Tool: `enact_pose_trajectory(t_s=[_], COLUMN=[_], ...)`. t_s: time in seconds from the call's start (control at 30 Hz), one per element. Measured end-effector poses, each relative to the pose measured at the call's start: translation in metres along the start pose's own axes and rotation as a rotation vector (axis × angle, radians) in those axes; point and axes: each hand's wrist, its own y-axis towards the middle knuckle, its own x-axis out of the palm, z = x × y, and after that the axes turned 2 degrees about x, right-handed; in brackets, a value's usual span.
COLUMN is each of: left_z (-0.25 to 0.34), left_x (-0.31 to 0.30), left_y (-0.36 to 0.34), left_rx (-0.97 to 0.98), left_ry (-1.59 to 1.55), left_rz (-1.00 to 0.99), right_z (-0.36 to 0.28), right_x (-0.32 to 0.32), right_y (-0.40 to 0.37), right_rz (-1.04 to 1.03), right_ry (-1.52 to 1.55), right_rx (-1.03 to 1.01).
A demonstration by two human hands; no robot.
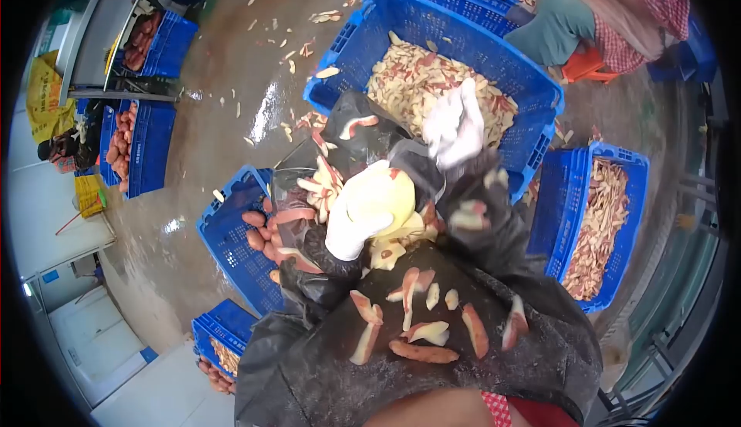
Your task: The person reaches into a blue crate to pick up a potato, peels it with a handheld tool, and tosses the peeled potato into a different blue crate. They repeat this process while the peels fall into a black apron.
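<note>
My left hand (349, 230), in a white glove, is closed around a large, pale yellow peeled potato (386, 194) above my lap. My right hand (455, 122), also gloved in white, is raised over the near part of a big blue crate (378, 30) of peelings. Motion smears its fingers, and I cannot make out anything in them. Potato peelings (401, 80) in red and cream fill the crate's bottom. More strips of peel (421, 350) lie scattered on my black apron (324, 365).
A blue crate (224, 226) with red-skinned potatoes (258, 238) stands left of my legs. Right of me is a blue crate (567, 203) heaped with peelings. A co-worker (556, 26) sits at the upper right. Potato crates (154, 149) stand at the left; peel litters the wet floor (208, 134).
</note>
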Motion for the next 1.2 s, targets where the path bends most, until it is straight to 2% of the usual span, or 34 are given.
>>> enact_pose_trajectory(t_s=[0.07,0.1,0.13,0.2,0.23,0.27,0.33,0.37,0.4,0.47,0.5,0.53,0.6,0.63,0.67,0.7,0.73,0.77,0.8,0.83,0.87,0.9,0.93,1.0,1.03,1.07,1.1,1.13,1.17,1.2], left_z=[0.007,0.007,0.007,0.009,0.009,0.011,0.021,0.023,0.032,0.048,0.040,0.047,0.049,0.049,0.062,0.043,0.027,0.008,-0.001,0.014,0.039,0.074,0.120,0.235,0.286,0.324,0.343,0.348,0.326,0.292], left_x=[0.003,0.003,0.002,-0.004,-0.004,-0.002,-0.003,-0.005,-0.007,-0.009,-0.013,-0.011,-0.021,-0.025,-0.022,-0.026,-0.022,-0.028,-0.034,-0.038,-0.057,-0.099,-0.141,-0.228,-0.262,-0.291,-0.294,-0.283,-0.247,-0.212], left_y=[-0.006,-0.010,-0.011,-0.013,-0.014,-0.018,-0.023,-0.023,-0.025,-0.024,-0.029,-0.031,-0.030,-0.032,-0.037,-0.044,-0.053,-0.054,-0.057,-0.068,-0.065,-0.049,-0.033,0.009,0.031,0.053,0.066,0.073,0.065,0.046], left_rx=[-0.049,-0.042,-0.008,0.058,0.138,0.138,0.144,0.259,0.292,0.358,0.409,0.349,0.423,0.475,0.297,0.325,0.240,0.133,-0.054,-0.294,-0.312,-0.186,0.017,0.510,0.729,0.897,1.000,1.041,1.049,0.955], left_ry=[0.007,0.081,0.093,0.117,0.128,0.211,0.391,0.515,0.592,0.736,0.769,0.758,0.752,0.763,0.578,0.351,0.286,0.130,-0.172,-0.535,-0.648,-0.592,-0.366,0.415,0.866,1.226,1.390,1.354,1.115,0.829], left_rz=[-0.034,0.031,0.022,0.011,0.021,0.031,0.024,-0.009,-0.040,-0.079,-0.016,0.005,-0.033,-0.031,-0.044,0.041,0.182,0.145,0.074,0.170,0.240,0.308,0.408,0.720,0.920,1.090,1.143,1.086,0.836,0.573], right_z=[0.022,0.022,0.016,-0.012,-0.002,0.009,0.027,0.018,0.001,0.013,0.031,0.037,0.026,0.031,0.040,0.050,0.059,0.045,0.030,0.017,-0.002,-0.009,-0.016,-0.006,-0.008,0.001,0.010,0.014,0.017,0.020], right_x=[0.037,0.023,0.010,-0.024,0.003,0.045,0.041,0.016,-0.011,0.045,0.072,0.071,-0.027,0.015,0.053,0.037,0.020,-0.041,-0.100,-0.158,-0.099,-0.057,-0.027,0.047,0.047,0.052,0.065,0.077,0.077,0.076], right_y=[-0.020,-0.009,0.004,0.007,0.004,-0.011,-0.004,0.013,0.016,0.001,-0.007,0.001,0.024,0.019,0.003,0.003,0.003,0.012,0.021,0.031,0.025,0.030,0.024,0.014,0.017,0.011,0.009,0.008,0.008,0.004], right_rz=[0.115,0.285,0.463,0.249,0.056,0.029,0.353,0.567,0.421,0.117,0.043,0.310,0.206,0.196,0.132,0.131,0.153,0.141,0.128,0.116,0.336,0.372,0.432,0.522,0.423,0.426,0.434,0.444,0.401,0.273], right_ry=[-0.197,0.011,-0.048,0.009,0.024,0.248,-0.115,-0.138,-0.023,0.194,0.078,0.054,0.019,-0.074,-0.162,0.018,0.197,0.167,0.137,0.107,-0.136,-0.132,-0.128,-0.358,-0.355,-0.379,-0.410,-0.459,-0.436,-0.650], right_rx=[0.115,0.153,-0.012,0.052,-0.097,0.072,0.019,-0.012,0.099,0.120,0.143,0.194,0.245,0.163,0.092,0.224,0.355,0.346,0.337,0.327,0.296,0.275,0.246,0.082,0.128,0.123,0.124,0.129,0.162,0.102])
